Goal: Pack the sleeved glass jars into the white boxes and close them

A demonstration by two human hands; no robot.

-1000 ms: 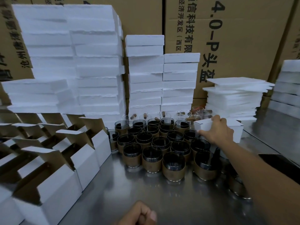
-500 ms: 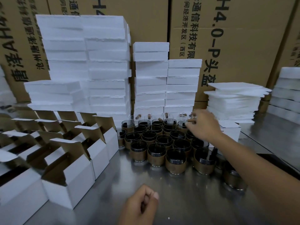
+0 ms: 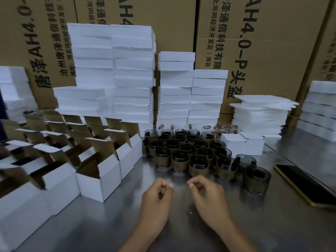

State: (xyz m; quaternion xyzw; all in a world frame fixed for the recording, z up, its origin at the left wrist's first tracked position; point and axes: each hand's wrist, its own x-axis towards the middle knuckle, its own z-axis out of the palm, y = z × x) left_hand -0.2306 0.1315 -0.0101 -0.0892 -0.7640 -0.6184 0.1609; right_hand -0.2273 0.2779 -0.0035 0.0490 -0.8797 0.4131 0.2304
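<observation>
Most of the packing looks still to be done. Brown cartons [image 3: 272, 51] wall the back, and stacks of white foam [image 3: 131, 70] stand against them on the steel table [image 3: 109, 224].

Rows of open boxes [image 3: 98, 180] fill the left side, flaps up. What shows of their insides is dark, and I cannot tell whether any of them holds a jar.

Some thirty jars [image 3: 198, 167] in brown sleeves stand upright in a tight cluster at mid-table, just right of the open boxes. A few more stand looser at the right edge of the group. None is in a hand.

Two closed boxes [image 3: 243, 144] sit side by side behind the cluster's right end. They are the only finished ones I can see, if they are indeed filled.

A phone [image 3: 305, 186] lies flat at the far right.

Both hands hover over bare table in front of the jars, touching nothing. The left hand [image 3: 156, 200] has its fingers curled into the palm, thumb against the forefinger. The right hand [image 3: 209, 197] is loosely curled and holds nothing.

The likely step in hand is reaching for a jar and the nearest open box.
</observation>
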